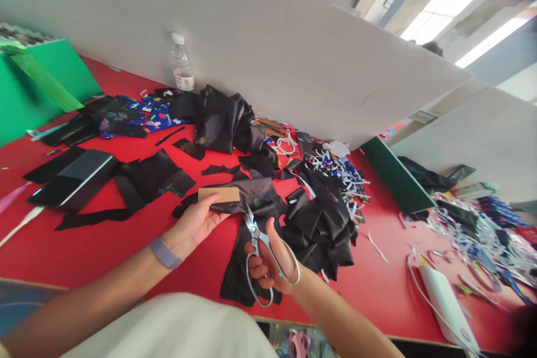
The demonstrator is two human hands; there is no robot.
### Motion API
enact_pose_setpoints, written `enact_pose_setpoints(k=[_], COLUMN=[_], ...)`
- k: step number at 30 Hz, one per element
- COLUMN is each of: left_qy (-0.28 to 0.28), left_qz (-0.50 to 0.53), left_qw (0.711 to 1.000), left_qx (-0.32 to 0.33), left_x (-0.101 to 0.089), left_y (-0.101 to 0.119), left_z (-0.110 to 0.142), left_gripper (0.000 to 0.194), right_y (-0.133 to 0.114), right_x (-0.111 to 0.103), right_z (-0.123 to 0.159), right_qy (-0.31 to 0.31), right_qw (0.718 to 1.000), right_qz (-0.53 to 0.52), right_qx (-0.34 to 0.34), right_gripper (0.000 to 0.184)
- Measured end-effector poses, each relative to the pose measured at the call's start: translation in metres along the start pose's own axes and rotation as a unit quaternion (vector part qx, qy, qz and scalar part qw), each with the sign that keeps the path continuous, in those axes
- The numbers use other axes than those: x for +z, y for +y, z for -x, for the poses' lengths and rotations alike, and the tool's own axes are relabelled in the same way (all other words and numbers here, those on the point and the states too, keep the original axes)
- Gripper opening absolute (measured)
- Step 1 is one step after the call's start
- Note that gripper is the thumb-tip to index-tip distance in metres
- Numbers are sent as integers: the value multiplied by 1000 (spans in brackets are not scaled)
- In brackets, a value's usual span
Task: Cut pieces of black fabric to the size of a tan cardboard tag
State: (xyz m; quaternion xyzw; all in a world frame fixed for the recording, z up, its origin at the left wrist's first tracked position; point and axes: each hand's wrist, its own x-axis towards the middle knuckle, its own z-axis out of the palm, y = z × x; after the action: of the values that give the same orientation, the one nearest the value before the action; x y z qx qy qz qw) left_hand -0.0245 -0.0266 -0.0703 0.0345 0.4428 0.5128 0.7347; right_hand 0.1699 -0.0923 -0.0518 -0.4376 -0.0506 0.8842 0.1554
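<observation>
My left hand [199,224] pinches a small tan cardboard piece [224,195] against black fabric [264,189], with the thumb on top and the fingers beneath. In my right hand [274,263] is a pair of metal scissors [254,229], fingers and thumb through the handle loops. The blades point away from me and touch or nearly touch the fabric's edge, just right of the cardboard. Whether cloth lies between the blades I cannot tell. More black cloth [239,268] lies under the scissors, and a crumpled black heap [323,224] sits to their right.
Black and blue patterned fabric [157,112] lies at the back, beside a plastic bottle [181,64] against the grey partition [268,56]. A black box-like device [75,179] stands left. White and blue scraps [344,173] lie right of the heap. A white power strip [448,307] sits far right.
</observation>
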Motion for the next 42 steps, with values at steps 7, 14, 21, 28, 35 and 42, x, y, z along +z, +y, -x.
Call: enact_pose_setpoints(k=[7,14,21,28,35,42], left_qy=[-1,-3,3,3,23,15], left_qz=[13,2,9,12,25,24], left_qw=[1000,1000,1000,1000,999,999], left_qx=[0,1,7,-2,-16,-20], left_x=[-1,-5,0,0,9,6], left_y=[0,-1,-1,-1,3,2], left_z=[-1,-4,0,1,9,4], left_gripper=[25,25,22,27,26,26], right_y=[2,6,8,8,10,16], right_x=[2,1,2,3,6,5], right_z=[1,2,5,5,5,7], right_qy=[-12,-18,5,25,50,73], right_qw=[1000,1000,1000,1000,999,996], right_qz=[13,-5,-20,-13,17,30], right_qx=[-25,-9,1,4,-13,-31], right_gripper=[83,85,83,81,80,75])
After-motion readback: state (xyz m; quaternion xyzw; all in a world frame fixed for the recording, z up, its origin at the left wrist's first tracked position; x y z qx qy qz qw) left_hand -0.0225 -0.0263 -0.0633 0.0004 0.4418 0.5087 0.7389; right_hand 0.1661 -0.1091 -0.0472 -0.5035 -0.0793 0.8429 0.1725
